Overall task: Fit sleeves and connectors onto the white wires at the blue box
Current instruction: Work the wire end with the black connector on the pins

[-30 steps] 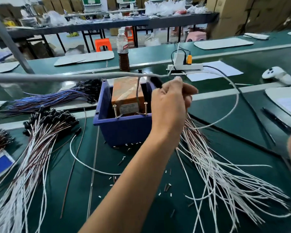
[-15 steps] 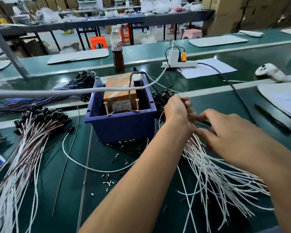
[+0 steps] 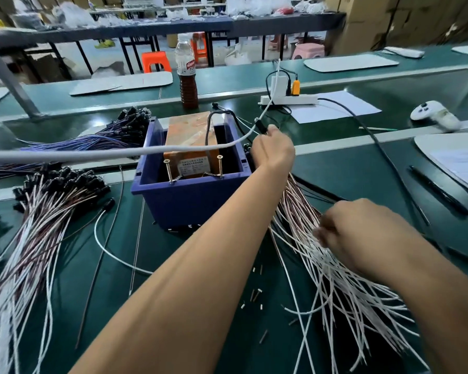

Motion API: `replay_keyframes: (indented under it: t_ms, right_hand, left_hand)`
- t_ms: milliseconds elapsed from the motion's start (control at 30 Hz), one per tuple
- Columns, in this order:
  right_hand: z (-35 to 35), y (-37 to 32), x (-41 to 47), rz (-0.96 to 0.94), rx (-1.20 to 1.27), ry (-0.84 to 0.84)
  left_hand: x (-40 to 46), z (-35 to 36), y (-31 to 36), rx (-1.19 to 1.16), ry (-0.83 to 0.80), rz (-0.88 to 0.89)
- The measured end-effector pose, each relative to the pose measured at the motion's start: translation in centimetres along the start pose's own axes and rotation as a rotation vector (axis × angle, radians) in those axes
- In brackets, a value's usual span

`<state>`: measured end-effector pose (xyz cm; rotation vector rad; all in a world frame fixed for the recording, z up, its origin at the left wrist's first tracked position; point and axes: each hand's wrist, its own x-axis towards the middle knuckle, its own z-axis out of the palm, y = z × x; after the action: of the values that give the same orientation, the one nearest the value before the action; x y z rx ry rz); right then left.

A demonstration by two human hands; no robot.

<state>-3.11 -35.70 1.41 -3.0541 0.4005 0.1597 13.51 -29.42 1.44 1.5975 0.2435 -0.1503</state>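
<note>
Many wires were already done: a big pile of finished white wires point(image 3: 35, 238) with black connectors on their ends lay on the green surface point(image 3: 362, 171), left of the blue box point(image 3: 189, 195). A second big pile of bare white wires point(image 3: 343, 287) lay to the right of the box, fanned out toward the near edge. So I think the job was partly done, with plenty left.

The blue box stood in the middle of the surface, with an orange block point(image 3: 189, 141) and two screws point(image 3: 220, 166) sticking up inside it. Tiny white sleeves point(image 3: 257, 292) lay scattered on the surface just in front of the box.

The left hand point(image 3: 273, 149) reached to the right back corner of the box. Its grip was curled tight around a black connector point(image 3: 261, 128). The right hand point(image 3: 362, 236) rested on the bare pile with its fingers curled down into the wires. It was blurry, so I cannot tell if its grip had hold of one.

Half a second before, both hands were close together at the top of the bare pile. Since then the left hand had gone up toward the back of the box. The right hand had slid nearer, down the pile.
</note>
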Motion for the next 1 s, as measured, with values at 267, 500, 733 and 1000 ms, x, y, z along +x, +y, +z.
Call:
replay_keyframes:
  t_ms: [267, 500, 733, 1000]
  right_hand:
    - [2.8, 0.2, 2.1, 0.086, 0.196, 0.098]
    - [2.4, -1.0, 1.9, 0.049, 0.207, 0.143]
    - [1.9, -2.5, 1.9, -0.052, 0.297, 0.148]
    - [2.9, -8.1, 0.5, -0.366, 0.338, -0.03]
  left_hand:
    - [0.1, -0.4, -2.2, 0.181, 0.104, 0.163]
    - [-1.5, -0.5, -2.5, 0.477, 0.023, 0.154]
    - [-4.4, -3.0, -1.4, 0.586, -0.212, 0.328]
    - [-7.0, -15.8, -2.8, 0.433, -0.844, 0.242]
